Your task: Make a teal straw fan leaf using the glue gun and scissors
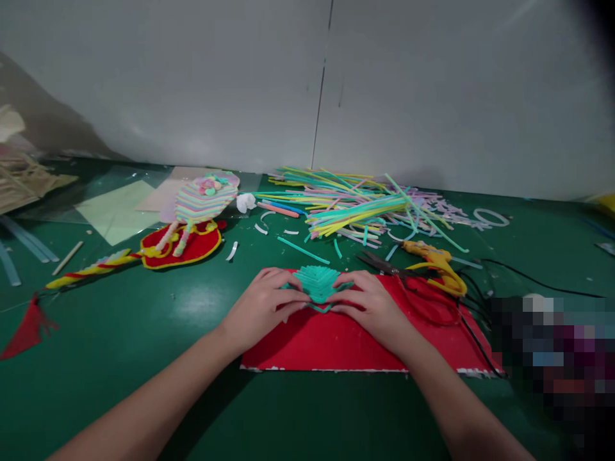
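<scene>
On a red board lies a teal piece built of bent pipe cleaners set in nested V-shaped rows. My left hand grips its left edge with curled fingers and thumb. From the other side, my right hand pinches the right edge. A single teal V-bent pipe cleaner lies along the near side of the piece, between the fingertips of both hands. Parts of the piece's two sides are hidden under the fingers.
Pipe cleaners lie heaped by the wall. Scissors and a yellow glue gun rest at the board's far right, with a black cord. Left are a striped fan-shaped craft, a red-and-yellow ornament and a red tassel.
</scene>
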